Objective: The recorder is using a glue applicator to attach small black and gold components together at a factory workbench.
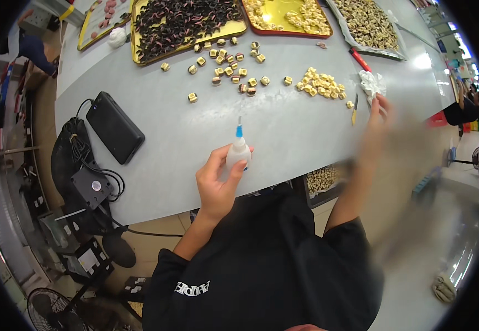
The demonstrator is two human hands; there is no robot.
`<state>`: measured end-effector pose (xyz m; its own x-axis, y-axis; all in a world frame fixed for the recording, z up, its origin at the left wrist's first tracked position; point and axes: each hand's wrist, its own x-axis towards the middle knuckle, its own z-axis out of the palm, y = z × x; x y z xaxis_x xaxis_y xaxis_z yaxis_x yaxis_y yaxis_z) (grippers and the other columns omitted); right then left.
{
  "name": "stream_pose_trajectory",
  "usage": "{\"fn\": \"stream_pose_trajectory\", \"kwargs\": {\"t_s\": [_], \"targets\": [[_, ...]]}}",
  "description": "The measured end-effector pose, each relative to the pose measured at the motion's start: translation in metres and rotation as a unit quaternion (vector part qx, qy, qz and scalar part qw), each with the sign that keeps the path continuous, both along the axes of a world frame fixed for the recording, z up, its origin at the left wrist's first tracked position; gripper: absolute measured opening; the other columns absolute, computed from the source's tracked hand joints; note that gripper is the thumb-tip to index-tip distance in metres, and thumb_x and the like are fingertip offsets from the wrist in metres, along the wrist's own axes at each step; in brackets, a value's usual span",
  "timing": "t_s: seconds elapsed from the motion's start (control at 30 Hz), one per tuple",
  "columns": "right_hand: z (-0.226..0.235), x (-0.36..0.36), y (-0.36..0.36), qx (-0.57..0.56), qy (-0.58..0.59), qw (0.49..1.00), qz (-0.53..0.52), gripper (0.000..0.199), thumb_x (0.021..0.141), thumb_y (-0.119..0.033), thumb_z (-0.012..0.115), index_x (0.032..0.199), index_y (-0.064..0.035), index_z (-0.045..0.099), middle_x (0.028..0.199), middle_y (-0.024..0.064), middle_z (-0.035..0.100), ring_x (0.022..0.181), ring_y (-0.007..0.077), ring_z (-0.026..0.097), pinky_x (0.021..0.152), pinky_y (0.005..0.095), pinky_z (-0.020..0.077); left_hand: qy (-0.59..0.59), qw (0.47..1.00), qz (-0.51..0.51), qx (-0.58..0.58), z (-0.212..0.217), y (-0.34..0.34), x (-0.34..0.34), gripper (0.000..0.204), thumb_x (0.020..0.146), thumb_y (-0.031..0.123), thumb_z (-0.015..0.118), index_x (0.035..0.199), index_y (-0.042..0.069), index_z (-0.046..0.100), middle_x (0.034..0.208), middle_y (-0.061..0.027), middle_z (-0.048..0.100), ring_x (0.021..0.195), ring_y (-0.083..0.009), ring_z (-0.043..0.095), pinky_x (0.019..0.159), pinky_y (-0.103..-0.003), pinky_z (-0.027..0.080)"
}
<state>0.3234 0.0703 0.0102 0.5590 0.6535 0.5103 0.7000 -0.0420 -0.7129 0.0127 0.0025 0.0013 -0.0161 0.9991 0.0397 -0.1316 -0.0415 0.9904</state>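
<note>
My left hand point(217, 179) is closed around a small white squeeze bottle point(238, 153), held upright over the table's near edge. The bottle carries a blue needle tip point(239, 131) that points away from me. Over on the right, my right hand point(380, 113) has its fingers curled at the near end of a crumpled white tissue point(372, 84); hand and forearm are partly blurred. Beside the tissue lie a slim tool with a yellowish end point(354, 113) and a red stick-like handle point(359, 59). A heap of small pale-yellow cube-like pieces point(322, 84) sits left of them.
Several similar pieces with dark bands point(231, 70) are scattered mid-table. Along the far side stand a tray of dark curled pieces point(134, 33), a red-rimmed yellow tray point(289, 33) and a white-lined tray point(355, 41). A black power bank-like box point(115, 128) with cables lies left.
</note>
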Motion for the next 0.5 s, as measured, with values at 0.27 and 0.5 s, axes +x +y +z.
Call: {"fn": "stream_pose_trajectory", "kwargs": {"t_s": [0.27, 0.5], "targets": [[-0.011, 0.025, -0.003, 0.002, -0.027, 1.000, -0.011, 0.015, 0.088, -0.012, 0.057, 0.095, -0.0004, 0.062, 0.094, 0.0080, 0.064, 0.087, 0.0175, 0.059, 0.079, 0.0301, 0.0468, 0.083, 0.996, 0.004, 0.019, -0.001, 0.000, -0.003, 0.027, 0.092, 0.022, 0.053, 0.103, -0.002, 0.052, 0.088, -0.0106, 0.063, 0.077, -0.0126, 0.057, 0.072, -0.027, 0.046], [-0.012, 0.009, 0.012, -0.036, -0.082, 0.995, 0.039, 0.015, 0.087, -0.012, 0.056, 0.096, -0.0014, 0.064, 0.094, 0.0098, 0.064, 0.084, 0.0200, 0.060, 0.077, 0.0300, 0.0471, 0.065, 0.998, 0.017, 0.001, 0.000, 0.000, -0.004, 0.028, 0.092, 0.024, 0.054, 0.102, -0.001, 0.053, 0.085, -0.0093, 0.062, 0.076, -0.0107, 0.054, 0.070, -0.025, 0.045]]}}
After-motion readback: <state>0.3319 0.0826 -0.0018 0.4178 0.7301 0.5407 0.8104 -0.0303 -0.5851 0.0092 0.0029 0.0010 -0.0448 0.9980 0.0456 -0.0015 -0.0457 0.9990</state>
